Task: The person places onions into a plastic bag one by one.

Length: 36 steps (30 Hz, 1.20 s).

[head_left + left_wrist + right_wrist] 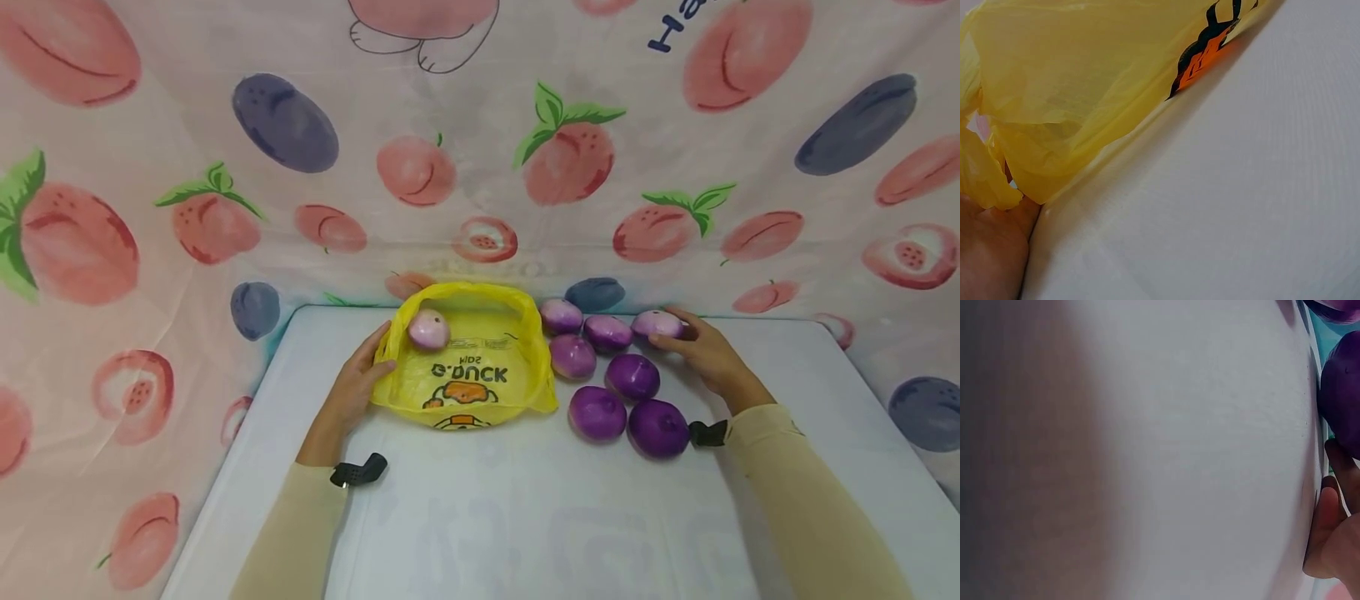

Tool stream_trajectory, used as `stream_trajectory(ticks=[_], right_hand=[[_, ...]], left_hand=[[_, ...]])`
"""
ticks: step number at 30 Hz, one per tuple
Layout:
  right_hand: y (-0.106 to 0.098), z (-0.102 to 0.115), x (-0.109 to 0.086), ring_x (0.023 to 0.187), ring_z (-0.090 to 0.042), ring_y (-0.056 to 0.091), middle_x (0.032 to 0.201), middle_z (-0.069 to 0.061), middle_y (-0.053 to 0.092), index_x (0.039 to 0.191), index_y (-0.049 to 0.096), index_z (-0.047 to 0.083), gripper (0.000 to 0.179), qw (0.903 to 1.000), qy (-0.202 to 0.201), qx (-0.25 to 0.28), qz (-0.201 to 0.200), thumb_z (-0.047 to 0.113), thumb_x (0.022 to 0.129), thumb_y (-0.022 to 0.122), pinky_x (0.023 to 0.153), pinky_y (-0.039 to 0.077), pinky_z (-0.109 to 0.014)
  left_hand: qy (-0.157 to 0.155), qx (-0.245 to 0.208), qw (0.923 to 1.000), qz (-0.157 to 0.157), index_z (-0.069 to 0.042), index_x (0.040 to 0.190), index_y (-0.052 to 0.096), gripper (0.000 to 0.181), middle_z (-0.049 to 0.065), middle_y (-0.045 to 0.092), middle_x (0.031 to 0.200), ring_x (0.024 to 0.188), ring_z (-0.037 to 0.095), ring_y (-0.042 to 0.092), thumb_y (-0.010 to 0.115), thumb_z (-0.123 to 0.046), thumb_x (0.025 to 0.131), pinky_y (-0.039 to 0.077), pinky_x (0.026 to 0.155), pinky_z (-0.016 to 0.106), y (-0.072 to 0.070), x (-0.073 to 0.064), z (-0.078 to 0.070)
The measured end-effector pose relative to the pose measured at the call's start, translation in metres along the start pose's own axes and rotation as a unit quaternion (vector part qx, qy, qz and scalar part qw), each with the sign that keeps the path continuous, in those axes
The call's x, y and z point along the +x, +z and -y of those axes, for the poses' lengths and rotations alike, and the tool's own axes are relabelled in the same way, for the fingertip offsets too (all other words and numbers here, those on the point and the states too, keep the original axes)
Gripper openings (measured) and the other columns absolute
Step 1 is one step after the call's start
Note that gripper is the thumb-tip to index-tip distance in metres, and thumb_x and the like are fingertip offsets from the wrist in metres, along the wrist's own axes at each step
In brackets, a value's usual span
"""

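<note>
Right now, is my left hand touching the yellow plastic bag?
Touching. In the head view, your left hand grips the yellow plastic bag by its left rim, thumb over it.

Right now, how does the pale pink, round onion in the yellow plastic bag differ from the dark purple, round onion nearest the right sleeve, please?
The pale pink onion has lighter skin than the dark purple onion. The pale one sits inside the bag; the dark one, on the white table. Both are round.

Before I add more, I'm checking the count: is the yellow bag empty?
No, one pale purple onion lies inside the yellow bag.
</note>
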State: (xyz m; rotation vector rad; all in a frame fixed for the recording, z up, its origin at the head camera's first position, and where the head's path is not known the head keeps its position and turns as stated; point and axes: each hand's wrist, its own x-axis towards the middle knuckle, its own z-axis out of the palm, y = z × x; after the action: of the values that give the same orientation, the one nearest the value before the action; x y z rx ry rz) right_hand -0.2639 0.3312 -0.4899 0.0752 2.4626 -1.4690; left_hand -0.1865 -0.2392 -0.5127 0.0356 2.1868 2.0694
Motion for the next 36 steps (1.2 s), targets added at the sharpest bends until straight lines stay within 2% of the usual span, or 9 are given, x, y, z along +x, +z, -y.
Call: stream_trajectory(ticks=[8, 14, 17, 20, 24, 26, 31, 33, 36], right_hand=[[-0.002, -0.001, -0.002, 0.149, -0.042, 0.025, 0.164, -0.029, 0.024, 0.164, 0.019, 0.016, 0.089, 0.9999, -0.001, 0.015, -0.001, 0.038, 0.095, 0.072, 0.120, 0.023, -0.067], [-0.005, 0.007, -0.012, 0.124, -0.011, 0.045, 0.165, -0.022, 0.021, 0.165, 0.017, 0.020, 0.083, 0.9969, 0.013, 0.077, 0.005, 0.042, 0.100, 0.063, 0.112, 0.035, -0.044], [-0.007, 0.014, -0.018, 0.116, -0.003, 0.047, 0.165, -0.020, 0.016, 0.165, 0.017, 0.024, 0.080, 0.9900, 0.022, 0.138, 0.017, 0.039, 0.101, 0.062, 0.119, 0.033, -0.051], [-0.009, 0.021, -0.025, 0.124, -0.008, 0.045, 0.165, -0.020, 0.012, 0.165, 0.019, 0.026, 0.078, 0.9845, 0.021, 0.172, 0.025, 0.036, 0.101, 0.062, 0.123, 0.023, -0.062], [-0.009, 0.032, -0.030, 0.131, -0.010, 0.043, 0.162, -0.016, 0.022, 0.164, 0.022, 0.025, 0.074, 0.9827, -0.001, 0.182, 0.034, 0.031, 0.102, 0.063, 0.121, 0.019, -0.067], [-0.008, 0.037, -0.032, 0.127, -0.006, 0.048, 0.153, -0.010, 0.035, 0.162, 0.026, 0.024, 0.070, 0.9817, -0.016, 0.186, 0.040, 0.028, 0.102, 0.062, 0.120, 0.022, -0.065], [-0.002, 0.051, -0.037, 0.108, -0.002, 0.066, 0.127, 0.008, 0.054, 0.152, 0.037, 0.019, 0.054, 0.9710, -0.049, 0.227, 0.058, 0.020, 0.104, 0.059, 0.103, 0.055, -0.038], [0.001, 0.058, -0.039, 0.103, -0.006, 0.070, 0.124, 0.007, 0.058, 0.149, 0.040, 0.018, 0.049, 0.9631, -0.061, 0.253, 0.069, 0.015, 0.104, 0.058, 0.091, 0.058, -0.026], [0.008, 0.068, -0.044, 0.101, -0.012, 0.072, 0.123, 0.007, 0.063, 0.147, 0.041, 0.016, 0.046, 0.9549, -0.079, 0.273, 0.087, 0.012, 0.104, 0.057, 0.090, 0.058, -0.025]], left_hand=[[-0.013, 0.010, 0.9998, -0.008, -0.036, 0.159, 0.034, 0.064, -0.013, 0.025, 0.169, 0.157, 0.011, 0.018, 0.054, -0.013, 0.103, 0.017, 0.129, 0.041, 0.001, 0.000, -0.001], [-0.013, 0.006, 0.9999, -0.010, -0.035, 0.160, 0.034, 0.065, -0.012, 0.025, 0.169, 0.157, 0.012, 0.018, 0.054, -0.012, 0.103, 0.017, 0.129, 0.041, 0.001, 0.000, -0.001], [-0.016, 0.009, 0.9998, -0.010, -0.036, 0.160, 0.034, 0.065, -0.012, 0.025, 0.169, 0.157, 0.012, 0.019, 0.054, -0.012, 0.103, 0.017, 0.129, 0.041, 0.001, 0.000, -0.001], [-0.017, 0.013, 0.9997, -0.009, -0.036, 0.160, 0.033, 0.065, -0.013, 0.025, 0.169, 0.158, 0.012, 0.018, 0.054, -0.012, 0.103, 0.017, 0.129, 0.042, 0.002, 0.000, -0.001], [-0.012, 0.011, 0.9998, -0.007, -0.036, 0.160, 0.034, 0.065, -0.013, 0.025, 0.169, 0.158, 0.012, 0.018, 0.054, -0.012, 0.103, 0.017, 0.129, 0.042, 0.002, 0.000, -0.002], [-0.010, 0.010, 0.9999, -0.006, -0.036, 0.159, 0.034, 0.065, -0.013, 0.025, 0.169, 0.157, 0.012, 0.019, 0.054, -0.012, 0.103, 0.017, 0.129, 0.042, 0.002, 0.000, -0.002], [-0.006, 0.007, 1.0000, -0.002, -0.037, 0.159, 0.034, 0.065, -0.012, 0.024, 0.169, 0.158, 0.013, 0.018, 0.054, -0.011, 0.103, 0.017, 0.129, 0.043, 0.003, 0.000, -0.003], [-0.006, 0.007, 1.0000, -0.001, -0.037, 0.159, 0.033, 0.065, -0.012, 0.024, 0.169, 0.158, 0.013, 0.017, 0.054, -0.012, 0.103, 0.017, 0.129, 0.043, 0.003, -0.001, -0.003], [-0.005, 0.009, 0.9999, -0.003, -0.036, 0.160, 0.033, 0.064, -0.012, 0.024, 0.169, 0.158, 0.013, 0.017, 0.054, -0.012, 0.103, 0.016, 0.130, 0.042, 0.003, -0.002, -0.004]])
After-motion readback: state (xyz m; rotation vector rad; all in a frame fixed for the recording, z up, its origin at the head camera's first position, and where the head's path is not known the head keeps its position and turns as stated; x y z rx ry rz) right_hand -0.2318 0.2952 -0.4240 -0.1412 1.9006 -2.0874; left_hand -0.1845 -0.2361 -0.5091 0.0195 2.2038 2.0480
